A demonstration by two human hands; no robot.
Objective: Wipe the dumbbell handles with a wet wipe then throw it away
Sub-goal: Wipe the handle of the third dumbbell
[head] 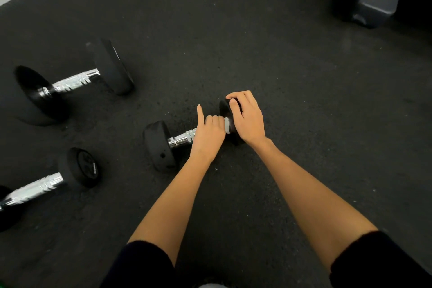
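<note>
the small dumbbell (187, 138) being worked on is lying on the dark rubber floor (280, 65) in the middle of the view, its chrome handle (183, 139) running between two black heads. it is looking heavy and rigid for its size, so it is likely staying put on the grippy floor but wanting to roll on its round heads once rubbed; the knurled middle of the handle is offering friction, while the smooth chrome collars are likely getting slippery when wet. the sensible place to steady it is a head, leaving the bar free. the right hand (249, 119) is doing just that, its fingers (236, 98) curling over the top of the far head (228, 121) and gripping it. the left hand (209, 138) is wrapping round the handle just beside that head, most fingers closing on the bar while the index finger (200, 114) is sticking straight up. a pale grey bit of the wet wipe (226, 125) is showing between the two hands, pinched against the bar; it is soft, thin and light, so it is likely bunching or slipping unless squeezed firmly. two more dumbbells are lying well apart to the left, one farther (72, 82) and one nearer (46, 184), with bare handles.
</note>
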